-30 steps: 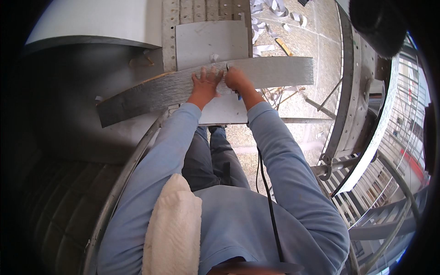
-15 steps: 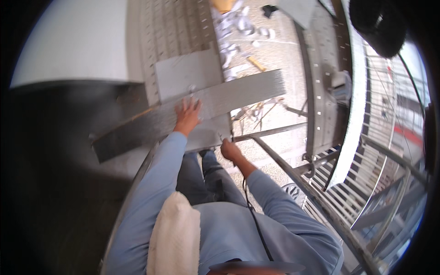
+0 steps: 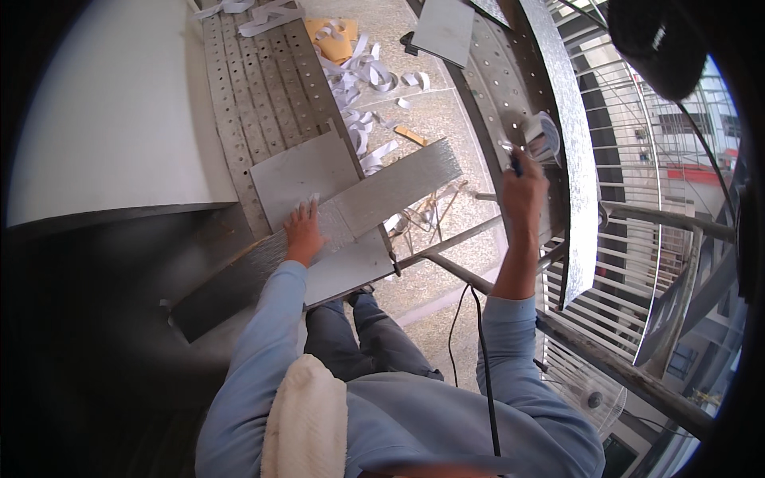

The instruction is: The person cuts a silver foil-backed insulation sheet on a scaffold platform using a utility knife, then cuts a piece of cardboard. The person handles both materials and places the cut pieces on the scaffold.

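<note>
A long grey board [image 3: 402,185] with a shiny, streaked face lies slantwise over a flat light grey sheet [image 3: 299,177]. My left hand [image 3: 304,237] rests on the board near its upper edge, palm down with fingers stretched out. Off to the right, my right hand [image 3: 526,195] is closed around a small hand tool [image 3: 516,164] with a dark blue handle and pale tip; its exact kind is unclear. That tip is close to a white tub [image 3: 547,137] standing on the right-hand plank. Whether they touch cannot be made out.
A perforated metal scaffold plank [image 3: 267,88] runs under the sheets. White strips [image 3: 374,76] and a yellow piece [image 3: 339,49] litter the floor below. Scaffold pipes [image 3: 629,362] and a second perforated plank [image 3: 486,72] stand to the right. A black cord [image 3: 484,350] hangs beside my right arm.
My right hand has gone from the sheets' near right corner, up and right to the white tub. My left hand stays flat on the board. The whole view has shifted.
</note>
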`<state>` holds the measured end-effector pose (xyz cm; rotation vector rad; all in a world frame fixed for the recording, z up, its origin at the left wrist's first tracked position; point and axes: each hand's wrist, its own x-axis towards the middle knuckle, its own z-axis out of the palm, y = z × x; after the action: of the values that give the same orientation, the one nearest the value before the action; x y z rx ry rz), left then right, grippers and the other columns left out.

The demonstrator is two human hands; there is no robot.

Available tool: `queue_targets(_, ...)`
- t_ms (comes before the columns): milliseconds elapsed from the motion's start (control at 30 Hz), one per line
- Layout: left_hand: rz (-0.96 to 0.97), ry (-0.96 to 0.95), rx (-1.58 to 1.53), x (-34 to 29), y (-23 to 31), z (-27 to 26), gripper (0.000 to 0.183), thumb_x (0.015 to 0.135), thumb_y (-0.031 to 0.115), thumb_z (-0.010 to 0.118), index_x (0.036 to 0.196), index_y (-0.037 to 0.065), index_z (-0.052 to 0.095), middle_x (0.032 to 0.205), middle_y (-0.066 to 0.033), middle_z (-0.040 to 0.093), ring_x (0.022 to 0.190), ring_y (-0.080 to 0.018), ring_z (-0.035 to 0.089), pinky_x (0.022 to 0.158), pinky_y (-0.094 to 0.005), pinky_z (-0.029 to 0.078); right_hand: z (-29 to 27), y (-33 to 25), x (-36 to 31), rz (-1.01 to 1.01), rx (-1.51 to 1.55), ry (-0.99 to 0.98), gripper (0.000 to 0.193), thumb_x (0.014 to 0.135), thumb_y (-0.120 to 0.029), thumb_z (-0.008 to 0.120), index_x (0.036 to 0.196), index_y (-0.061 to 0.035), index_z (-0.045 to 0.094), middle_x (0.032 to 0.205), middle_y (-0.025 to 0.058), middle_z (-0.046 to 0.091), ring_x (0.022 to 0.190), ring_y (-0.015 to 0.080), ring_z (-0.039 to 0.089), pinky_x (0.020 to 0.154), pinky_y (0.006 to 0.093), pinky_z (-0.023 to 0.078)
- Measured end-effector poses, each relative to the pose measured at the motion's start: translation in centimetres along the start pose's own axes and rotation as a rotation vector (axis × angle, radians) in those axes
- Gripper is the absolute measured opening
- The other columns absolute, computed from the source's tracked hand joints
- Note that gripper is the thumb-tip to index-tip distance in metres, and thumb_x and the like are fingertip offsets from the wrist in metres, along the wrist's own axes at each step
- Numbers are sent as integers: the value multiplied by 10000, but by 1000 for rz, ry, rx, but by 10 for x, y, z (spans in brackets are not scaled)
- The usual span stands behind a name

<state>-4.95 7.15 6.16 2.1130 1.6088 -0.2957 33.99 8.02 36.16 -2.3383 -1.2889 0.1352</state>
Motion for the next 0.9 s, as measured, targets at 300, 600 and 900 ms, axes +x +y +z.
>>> queue_targets(300, -136, -224, -141, 11, -14, -8, 1041, 743, 477, 883, 1563, 128, 345, 1526, -186, 419, 1416, -429, 380, 1127, -646, 306, 117, 14, -93, -38, 345, 318, 358, 894, -167, 784, 1174, -3, 634, 1150, 130, 644, 1105, 273, 582, 986, 417, 433)
queue_targets(600, -96, -206, -113, 2, -17, 4, 1063, 865, 503, 774, 1642, 106, 166, 1614, -207, 308, 1497, -435, 249, 1186, -692, 136, 328, 109, -81, 1236, 1183, -94, 699, 898, -333, 779, 1455, -16, 499, 1348, 155, 610, 1226, 323, 589, 1027, 516, 453)
queue_targets(900, 203, -17, -609, 8, -25, 6, 942, 878, 460, 767, 1600, 92, 287, 1601, -183, 361, 1488, -391, 313, 1232, -561, 207, 236, -89, -131, -276, 921, -333, 344, 746, 5, 763, 1084, -41, 719, 1138, 99, 669, 1091, 269, 638, 924, 392, 504)
